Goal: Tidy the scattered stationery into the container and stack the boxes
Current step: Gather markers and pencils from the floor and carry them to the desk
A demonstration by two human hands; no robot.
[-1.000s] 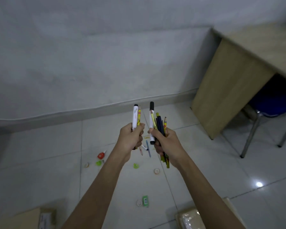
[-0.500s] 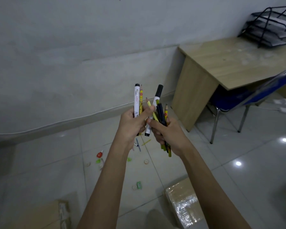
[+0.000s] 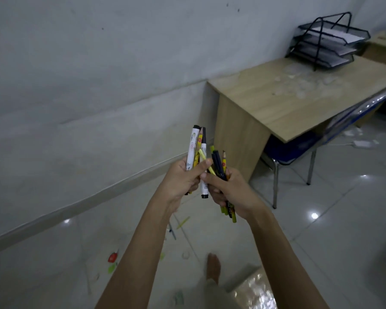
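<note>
Now gripping a white marker (image 3: 191,150) and pencils (image 3: 196,158) in the left hand (image 3: 178,177), fingers curled round them; clutching dark pens (image 3: 217,163) in the right hand (image 3: 232,192) likewise, high above the floor (image 3: 321,241). Likely to drop the second marker (image 3: 203,186), seemingly only pinched between the thumbs. Could also tread on the red piece (image 3: 112,257) below.

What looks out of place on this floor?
Stationery lies scattered on the tiled floor: a red piece, a yellow-green stick and a pen. It belongs with the pens gripped in the left hand and right hand.
</note>
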